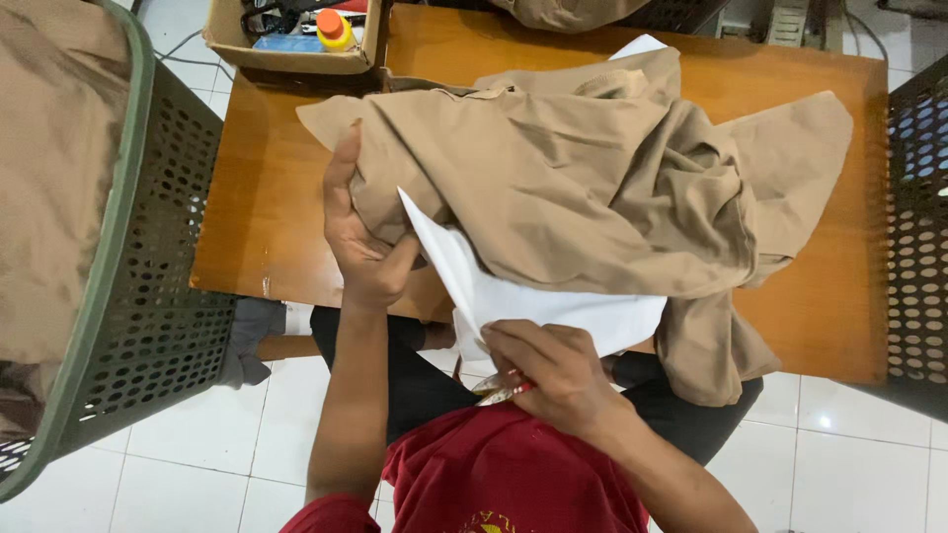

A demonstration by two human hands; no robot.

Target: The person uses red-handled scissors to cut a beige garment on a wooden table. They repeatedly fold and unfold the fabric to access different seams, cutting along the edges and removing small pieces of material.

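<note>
a: what's at the far left?
b: a green basket (148,296) with holes in its wall, tan cloth piled inside it. it stands just beside the wooden table (267,217).

a: and the left hand?
b: the left hand (360,237) is raised at the table's near edge, fingers curled into the tan garment (573,188), thumb pointing up along the fabric. it has a firm hold of the garment's left side.

a: where does the garment lie?
b: heaped across the middle of the table, one part hanging over the near edge toward the person's lap. a white sheet (523,291) sticks out from under its folds, just right of the left hand.

a: the right hand?
b: the right hand (553,370) sits below the sheet, closed over its lower edge, with a small red-and-silver tool (504,392) pinched in the fingers. i cannot tell what kind of tool.

a: anything farther back or right?
b: a cardboard box (296,44) at the table's far corner, holding an orange-capped bottle (334,28). a dark crate (918,237) stands at the right edge.
</note>
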